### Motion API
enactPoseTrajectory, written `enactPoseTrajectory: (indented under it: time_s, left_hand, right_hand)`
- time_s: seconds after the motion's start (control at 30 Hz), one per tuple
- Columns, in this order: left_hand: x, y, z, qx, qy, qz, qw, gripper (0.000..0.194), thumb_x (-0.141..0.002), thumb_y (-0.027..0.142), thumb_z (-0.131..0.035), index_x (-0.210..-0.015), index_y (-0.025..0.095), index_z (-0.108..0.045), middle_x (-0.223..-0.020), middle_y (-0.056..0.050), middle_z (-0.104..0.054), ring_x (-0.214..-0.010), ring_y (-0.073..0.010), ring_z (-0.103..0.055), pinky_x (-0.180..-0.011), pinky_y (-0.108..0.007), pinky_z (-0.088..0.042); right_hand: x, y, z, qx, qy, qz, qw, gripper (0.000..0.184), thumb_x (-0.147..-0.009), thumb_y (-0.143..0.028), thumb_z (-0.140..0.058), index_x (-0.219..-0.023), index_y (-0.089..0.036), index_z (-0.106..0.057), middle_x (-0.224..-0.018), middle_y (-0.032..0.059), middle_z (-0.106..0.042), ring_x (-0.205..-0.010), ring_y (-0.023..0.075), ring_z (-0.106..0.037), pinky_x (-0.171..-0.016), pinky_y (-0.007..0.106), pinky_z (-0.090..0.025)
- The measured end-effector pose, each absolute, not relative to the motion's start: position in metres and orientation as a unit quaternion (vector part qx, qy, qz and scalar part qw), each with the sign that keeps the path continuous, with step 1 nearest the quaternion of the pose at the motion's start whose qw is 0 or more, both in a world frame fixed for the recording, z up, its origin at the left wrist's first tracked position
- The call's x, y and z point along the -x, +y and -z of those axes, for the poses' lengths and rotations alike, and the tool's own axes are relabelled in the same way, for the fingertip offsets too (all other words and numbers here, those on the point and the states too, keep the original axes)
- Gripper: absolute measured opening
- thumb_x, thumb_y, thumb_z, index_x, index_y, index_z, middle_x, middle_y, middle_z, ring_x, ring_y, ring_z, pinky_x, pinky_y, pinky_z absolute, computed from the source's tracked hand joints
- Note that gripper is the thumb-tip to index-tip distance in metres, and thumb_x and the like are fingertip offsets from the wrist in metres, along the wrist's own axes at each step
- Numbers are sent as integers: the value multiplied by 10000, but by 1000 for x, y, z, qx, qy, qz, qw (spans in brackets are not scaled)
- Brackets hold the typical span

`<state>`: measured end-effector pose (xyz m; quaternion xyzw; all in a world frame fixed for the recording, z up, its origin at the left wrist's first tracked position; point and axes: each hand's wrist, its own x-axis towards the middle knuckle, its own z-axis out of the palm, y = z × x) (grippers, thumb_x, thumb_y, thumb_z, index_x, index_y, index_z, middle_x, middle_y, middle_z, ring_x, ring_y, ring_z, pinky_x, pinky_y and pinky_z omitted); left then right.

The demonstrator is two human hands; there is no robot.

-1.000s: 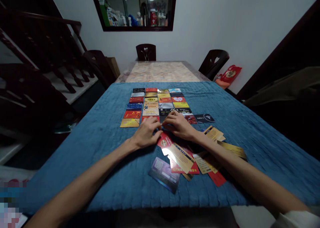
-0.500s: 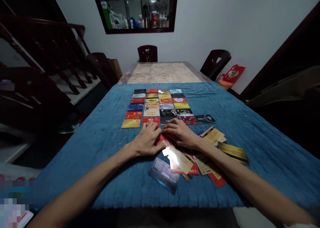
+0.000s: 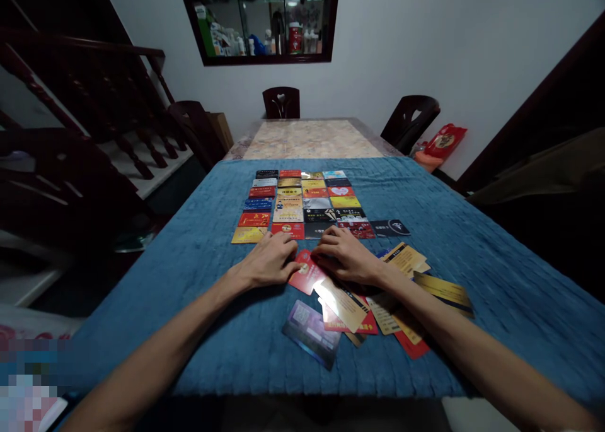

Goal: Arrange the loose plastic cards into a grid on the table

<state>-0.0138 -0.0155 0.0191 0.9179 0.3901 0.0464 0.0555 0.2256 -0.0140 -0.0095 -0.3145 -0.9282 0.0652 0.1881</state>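
Observation:
My left hand (image 3: 270, 259) rests on the blue cloth with fingers bent and its thumb on the left edge of a red card (image 3: 303, 277). At the card's upper right edge are the curled fingertips of my right hand (image 3: 348, 256); its palm side is hidden. The red card lies tilted, partly under a loose pile with a shiny gold-toned card (image 3: 348, 311) on top. Nearer me lies a purple card (image 3: 309, 332). Beyond my hands, rows of cards lie face up, among them a red card (image 3: 287, 230) and a yellow card (image 3: 249, 234).
A black card (image 3: 390, 227) ends the nearest row on the right. Loose gold cards (image 3: 444, 292) lie beside and under my right forearm. The blue cloth (image 3: 189, 230) covers the near part of the table. Chairs (image 3: 281, 103) stand around the far part.
My left hand has shifted left, away from my right hand, and the red card has slid slightly left, so more of it shows. The view has tilted slightly.

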Motion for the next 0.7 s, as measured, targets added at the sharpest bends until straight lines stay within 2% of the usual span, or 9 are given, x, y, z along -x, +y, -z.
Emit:
enactPoseTrajectory:
  time_s: [0.17, 0.33, 0.43, 0.53, 0.7]
  left_hand:
    - [11, -18, -20, -914, 401, -36, 51, 170, -945, 292, -576, -842, 167, -629, -896, -78, -671, -849, -228, -623, -753, -343, -463]
    - [10, -16, -18, -916, 399, -33, 32, 199, -967, 253, -532, -825, 164, -639, -879, -84, -681, -841, -224, -639, -759, -338, -469]
    - [10, -19, -22, -916, 399, -23, 29, 230, -976, 295, -528, -837, 159, -651, -892, -91, -687, -848, -223, -641, -763, -338, -470]
    - [10, -26, -30, -915, 401, -16, 40, 321, -963, 431, -547, -822, 162, -650, -863, -91, -687, -831, -233, -642, -749, -344, -470]
    - [8, -38, -36, -911, 411, 12, 34, 427, -877, 582, -605, -852, 156, -628, -875, -113, -692, -863, -294, -652, -790, -404, -478]
  right_hand:
    - [-227, -14, 8, 295, -934, -82, 181, 165, -953, -288, -591, -1010, -197, -717, -950, 85, -695, -948, 241, -509, -828, 400, -381]
    - [-227, -14, 7, 287, -935, -92, 185, 134, -928, -302, -615, -942, -207, -708, -916, 86, -680, -925, 241, -511, -825, 404, -412]
    - [-228, -15, 7, 292, -931, -94, 196, 215, -907, -307, -635, -1078, -196, -703, -1039, 112, -671, -981, 256, -512, -857, 430, -434]
    - [-230, -14, 7, 281, -929, -117, 209, 386, -874, -271, -644, -1252, -191, -648, -1232, 129, -649, -1118, 289, -498, -946, 490, -437]
    - [-232, -12, 9, 276, -927, -163, 193, 491, -868, -251, -620, -1355, -191, -589, -1383, 118, -615, -1252, 308, -461, -1038, 557, -399]
